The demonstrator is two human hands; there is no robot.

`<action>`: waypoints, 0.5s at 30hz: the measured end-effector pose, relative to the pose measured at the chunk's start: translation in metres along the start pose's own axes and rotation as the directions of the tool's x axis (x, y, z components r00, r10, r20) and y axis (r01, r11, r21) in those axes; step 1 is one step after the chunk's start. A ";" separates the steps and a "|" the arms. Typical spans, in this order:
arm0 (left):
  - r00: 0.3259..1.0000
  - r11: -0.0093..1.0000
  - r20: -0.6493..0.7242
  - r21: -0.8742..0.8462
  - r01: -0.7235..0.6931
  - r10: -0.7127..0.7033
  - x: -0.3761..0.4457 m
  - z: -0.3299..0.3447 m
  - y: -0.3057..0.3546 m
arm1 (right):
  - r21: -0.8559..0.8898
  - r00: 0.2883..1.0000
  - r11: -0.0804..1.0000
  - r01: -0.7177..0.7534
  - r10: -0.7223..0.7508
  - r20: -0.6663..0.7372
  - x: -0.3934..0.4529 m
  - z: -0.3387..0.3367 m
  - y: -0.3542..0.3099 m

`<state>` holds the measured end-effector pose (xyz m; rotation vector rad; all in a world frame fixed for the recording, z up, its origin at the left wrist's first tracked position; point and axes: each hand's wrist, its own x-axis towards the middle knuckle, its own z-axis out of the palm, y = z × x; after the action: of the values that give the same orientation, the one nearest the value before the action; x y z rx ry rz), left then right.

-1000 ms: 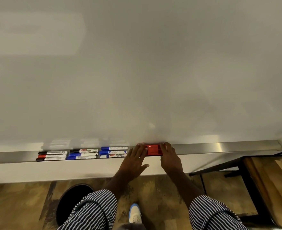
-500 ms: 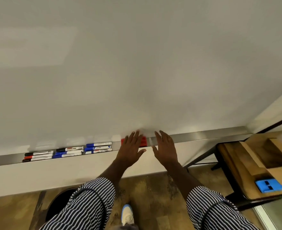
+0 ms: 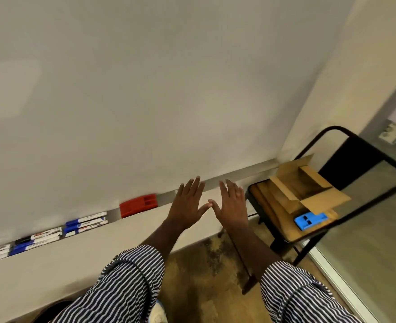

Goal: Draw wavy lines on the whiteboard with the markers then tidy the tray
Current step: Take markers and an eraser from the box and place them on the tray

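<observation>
White and unmarked, the whiteboard [image 3: 145, 89] fills the upper view down to its metal tray [image 3: 239, 174], a narrow ledge that runs along the bottom edge and ends at the corner on the right. Markers [image 3: 59, 234] lie in neat rows at the tray's left stretch, blue-capped and black-capped ones side by side, and a red eraser [image 3: 138, 205] sits in the tray just to their right. Both hands hover in front of the tray to the right of the eraser, holding nothing: the left hand [image 3: 187, 205] and right hand [image 3: 230, 205] are flat with fingers spread, thumb tips nearly meeting between them. Striped sleeves cover both forearms low in view. Beyond the right hand a black-framed chair [image 3: 378, 159] stands close to the tray's end, its wooden seat holding an open cardboard box [image 3: 308, 183] and a blue object [image 3: 310, 220].
</observation>
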<state>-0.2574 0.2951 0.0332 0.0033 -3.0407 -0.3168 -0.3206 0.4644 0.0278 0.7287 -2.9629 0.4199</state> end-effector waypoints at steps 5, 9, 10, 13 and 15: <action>0.994 0.994 0.036 -0.046 -0.102 0.104 0.021 0.021 0.062 | -0.029 0.993 0.993 -0.113 0.112 -0.026 -0.028 -0.020 0.057; 0.978 0.973 0.042 -0.120 -0.196 0.202 0.040 0.037 0.109 | -0.035 0.974 0.975 -0.220 0.217 -0.061 -0.053 -0.031 0.104; 0.972 0.966 0.052 -0.132 -0.220 0.229 0.046 0.042 0.121 | -0.032 0.966 0.967 -0.251 0.249 -0.066 -0.060 -0.034 0.117; 0.953 0.950 0.100 -0.163 -0.267 0.285 0.064 0.060 0.151 | -0.029 0.938 0.940 -0.339 0.336 -0.088 -0.076 -0.041 0.152; 0.934 0.937 0.132 -0.159 -0.310 0.331 0.077 0.070 0.170 | -0.037 0.917 0.918 -0.395 0.391 -0.075 -0.086 -0.041 0.177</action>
<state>-0.3387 0.4755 0.0061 -0.5477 -3.0908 -0.5162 -0.3266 0.6644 0.0134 0.1011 -3.0352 0.3752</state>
